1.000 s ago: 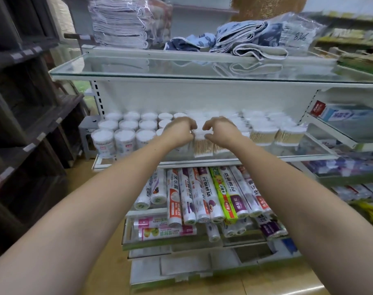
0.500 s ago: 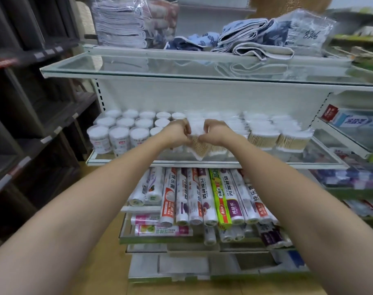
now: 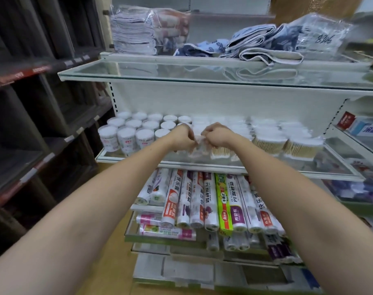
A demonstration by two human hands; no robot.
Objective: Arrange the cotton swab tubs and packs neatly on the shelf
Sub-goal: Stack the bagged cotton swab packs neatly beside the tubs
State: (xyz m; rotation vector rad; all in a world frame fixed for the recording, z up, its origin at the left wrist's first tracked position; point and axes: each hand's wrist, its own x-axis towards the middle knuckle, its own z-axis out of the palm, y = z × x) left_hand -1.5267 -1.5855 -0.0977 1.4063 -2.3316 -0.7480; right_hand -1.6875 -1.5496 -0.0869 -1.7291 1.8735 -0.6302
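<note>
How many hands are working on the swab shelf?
2: left hand and right hand, side by side at the middle of the shelf, both pinching a clear swab pack. None seem hidden.

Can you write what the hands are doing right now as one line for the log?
left hand: pinches swab pack | right hand: pinches same pack | pack: front of middle shelf | tubs: upright, left

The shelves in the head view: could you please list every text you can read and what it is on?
"8306": handwritten on the clear bag on the top shelf.
"PE保鲜袋": on a white roll.
"手撕式": on the green roll.
"PE PLASTIC WRAP": small print on the white roll.
Labels on the cotton swab tubs and the boxes at right: too blurred to read.
</note>
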